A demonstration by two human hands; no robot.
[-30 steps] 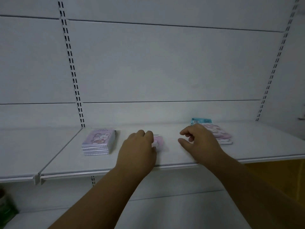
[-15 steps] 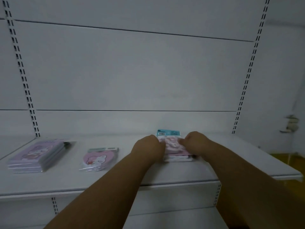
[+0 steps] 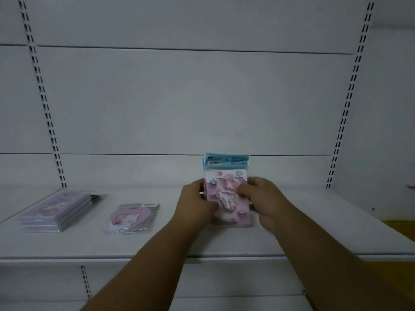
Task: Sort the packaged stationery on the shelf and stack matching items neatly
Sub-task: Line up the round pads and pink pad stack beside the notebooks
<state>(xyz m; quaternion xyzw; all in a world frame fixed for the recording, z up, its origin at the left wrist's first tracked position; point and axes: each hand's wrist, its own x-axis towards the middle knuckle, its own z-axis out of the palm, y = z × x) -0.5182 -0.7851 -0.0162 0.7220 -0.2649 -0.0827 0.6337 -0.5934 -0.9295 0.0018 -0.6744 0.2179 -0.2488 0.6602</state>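
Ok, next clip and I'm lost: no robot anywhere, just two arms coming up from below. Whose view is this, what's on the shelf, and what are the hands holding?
There is no machine here. A person wears a wide-angle camera on the head, so you look forward and down along their own arms at a white shop shelf. The left hand and right hand both have a grip on the sides of some pink packets with blue header cards, tilted up towards the camera; whether the bottom edge touches the shelf is unclear. At far left lies a stack of purple packets. Between that stack and the hands lies a pink heart-shaped packet, flat and apart from both.
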